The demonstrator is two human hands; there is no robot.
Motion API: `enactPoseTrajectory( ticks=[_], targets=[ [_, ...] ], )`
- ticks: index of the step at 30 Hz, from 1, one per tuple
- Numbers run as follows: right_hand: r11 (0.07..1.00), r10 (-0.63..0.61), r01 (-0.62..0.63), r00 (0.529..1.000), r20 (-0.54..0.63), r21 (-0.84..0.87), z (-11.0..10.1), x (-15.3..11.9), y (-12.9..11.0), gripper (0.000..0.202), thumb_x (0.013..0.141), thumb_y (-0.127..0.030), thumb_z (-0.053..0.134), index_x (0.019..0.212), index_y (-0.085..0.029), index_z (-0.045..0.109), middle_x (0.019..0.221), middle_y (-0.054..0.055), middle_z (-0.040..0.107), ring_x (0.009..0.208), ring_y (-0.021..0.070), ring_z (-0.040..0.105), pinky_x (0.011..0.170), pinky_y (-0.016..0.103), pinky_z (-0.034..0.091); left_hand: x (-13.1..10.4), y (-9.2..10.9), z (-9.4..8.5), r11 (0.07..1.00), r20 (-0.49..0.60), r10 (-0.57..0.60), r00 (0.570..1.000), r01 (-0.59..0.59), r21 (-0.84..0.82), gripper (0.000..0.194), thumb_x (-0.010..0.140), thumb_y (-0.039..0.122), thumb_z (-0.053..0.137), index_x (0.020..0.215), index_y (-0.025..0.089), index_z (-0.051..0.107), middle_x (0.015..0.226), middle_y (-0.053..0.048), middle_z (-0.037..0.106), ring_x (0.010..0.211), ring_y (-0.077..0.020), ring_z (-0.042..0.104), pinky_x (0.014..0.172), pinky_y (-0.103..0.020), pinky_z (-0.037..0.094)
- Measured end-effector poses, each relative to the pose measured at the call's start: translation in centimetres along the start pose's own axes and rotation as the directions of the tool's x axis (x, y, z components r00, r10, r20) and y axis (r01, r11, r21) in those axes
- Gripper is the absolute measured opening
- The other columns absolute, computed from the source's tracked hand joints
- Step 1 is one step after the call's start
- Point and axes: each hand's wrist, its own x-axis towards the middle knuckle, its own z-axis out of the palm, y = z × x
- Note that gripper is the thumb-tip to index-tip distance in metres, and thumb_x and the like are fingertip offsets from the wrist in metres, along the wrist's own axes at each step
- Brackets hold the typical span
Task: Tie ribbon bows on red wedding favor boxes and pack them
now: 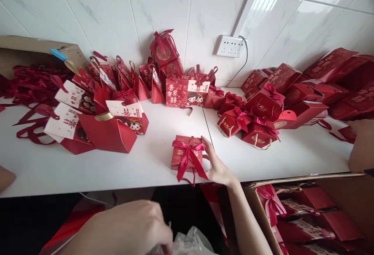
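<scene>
A red gift box (177, 156) with a dark pink ribbon bow and a twisted cord stands near the front edge of the white table (157, 157). My right hand (215, 163) grips its right side, with a finger at the top corner. Lower down, in front of the table, my left hand (131, 224) is slightly blurred, its fingers curled downward beside a clear plastic bag (193, 243). Its fingertips are partly hidden at the bottom edge, so I cannot make out what they hold.
Red and white house-shaped boxes (109, 134) and loose ribbons (32, 85) cover the left. Hexagonal boxes with bows (260, 134) and more boxes stand right. A carton (260, 208) of boxes sits below. Other people's arms (362, 146) show at both edges. A socket (230, 46) is on the wall.
</scene>
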Motion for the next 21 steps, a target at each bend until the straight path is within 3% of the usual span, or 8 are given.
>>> enactPoseTrajectory(
  ticks=[2, 5, 9, 12, 14, 16, 18, 21],
  targets=[
    [1.0, -0.005, 0.005, 1.0, -0.001, 0.011, 0.0, 0.0, 0.1, 0.107, 0.068, -0.028, 0.075, 0.147, -0.033, 0.003, 0.151, 0.013, 0.019, 0.137, 0.0301, 0.03, 0.105, 0.049, 0.039, 1.3, -0.4, -0.2, 0.999, -0.078, 0.034, 0.996, -0.034, -0.005, 0.016, 0.083, 0.025, 0.059, 0.095, 0.027, 0.069, 0.088, 0.005, 0.074, 0.08, -0.0117, 0.068, 0.073, -0.018, 0.053],
    [1.0, -0.011, 0.011, 1.0, -0.003, 0.021, 0.0, 0.0, 0.2, 0.104, 0.07, -0.028, 0.074, 0.147, -0.033, 0.004, 0.152, 0.014, 0.017, 0.138, 0.0302, 0.028, 0.104, 0.048, 0.04, 4.1, -1.6, 0.9, 0.977, -0.369, 0.046, 0.928, 0.035, 0.208, 0.036, 0.09, 0.023, 0.047, 0.125, 0.016, 0.055, 0.123, -0.01, 0.064, 0.113, -0.0212, 0.059, 0.096, -0.034, 0.047],
    [1.0, -0.027, 0.027, 1.0, 0.012, 0.015, -0.1, -0.3, 0.2, 0.112, 0.067, -0.025, 0.076, 0.148, -0.031, -0.001, 0.152, 0.017, 0.021, 0.138, 0.0319, 0.029, 0.102, 0.05, 0.043, 4.0, -2.1, 1.4, 0.966, -0.213, 0.052, 0.976, 0.005, 0.259, 0.032, 0.081, 0.035, 0.063, 0.107, 0.015, 0.067, 0.131, -0.013, 0.057, 0.124, -0.0307, 0.05, 0.1, -0.041, 0.043],
    [0.999, -0.031, 0.03, 0.999, 0.025, 0.017, -0.3, -0.6, -0.2, 0.117, 0.063, -0.023, 0.078, 0.149, -0.031, -0.001, 0.153, 0.016, 0.021, 0.138, 0.0321, 0.031, 0.102, 0.049, 0.043, 2.2, -2.0, -0.2, 0.999, 0.002, -0.003, 1.0, 0.003, -0.041, 0.019, 0.082, 0.035, 0.061, 0.094, 0.023, 0.069, 0.092, -0.001, 0.073, 0.091, -0.0182, 0.067, 0.079, -0.025, 0.051],
    [0.999, -0.048, 0.048, 0.999, -0.01, -0.004, -0.5, -0.8, -0.7, 0.112, 0.065, -0.02, 0.076, 0.149, -0.03, 0.003, 0.153, 0.014, 0.022, 0.137, 0.0305, 0.032, 0.106, 0.047, 0.04, 2.0, -2.4, -1.1, 0.977, -0.037, -0.046, 0.998, 0.037, -0.212, 0.023, 0.088, 0.034, 0.051, 0.076, 0.021, 0.065, 0.074, 0.002, 0.07, 0.071, -0.0125, 0.064, 0.069, -0.021, 0.049],
    [0.995, -0.093, 0.091, 0.994, -0.062, -0.045, -0.8, -1.1, -1.6, 0.106, 0.067, -0.017, 0.072, 0.149, -0.03, 0.007, 0.154, 0.012, 0.022, 0.138, 0.0293, 0.031, 0.108, 0.047, 0.038, 3.0, -3.2, -1.2, 0.956, -0.31, -0.204, 0.929, 0.121, -0.269, 0.028, 0.092, 0.035, 0.043, 0.075, 0.019, 0.06, 0.074, 0.001, 0.066, 0.07, -0.0122, 0.061, 0.068, -0.022, 0.048],
    [0.985, -0.15, 0.141, 0.984, -0.099, -0.096, -1.2, -1.5, -2.6, 0.103, 0.068, -0.016, 0.071, 0.149, -0.032, 0.009, 0.155, 0.01, 0.019, 0.139, 0.0286, 0.028, 0.109, 0.047, 0.037, 4.6, -3.9, -0.7, 0.952, -0.566, -0.295, 0.77, 0.186, -0.243, 0.02, 0.088, 0.036, 0.049, 0.093, 0.02, 0.058, 0.091, -0.003, 0.065, 0.082, -0.0149, 0.059, 0.078, -0.026, 0.047],
    [0.969, -0.204, 0.184, 0.972, -0.113, -0.167, -1.8, -2.3, -4.2, 0.102, 0.069, -0.014, 0.069, 0.148, -0.033, 0.009, 0.155, 0.009, 0.018, 0.14, 0.0282, 0.028, 0.108, 0.047, 0.038, 6.7, -4.2, 0.3, 0.93, -0.616, -0.345, 0.708, 0.171, -0.325, 0.03, 0.084, 0.04, 0.055, 0.106, 0.021, 0.052, 0.109, -0.005, 0.059, 0.084, -0.0151, 0.059, 0.075, -0.027, 0.049]
  ],
)
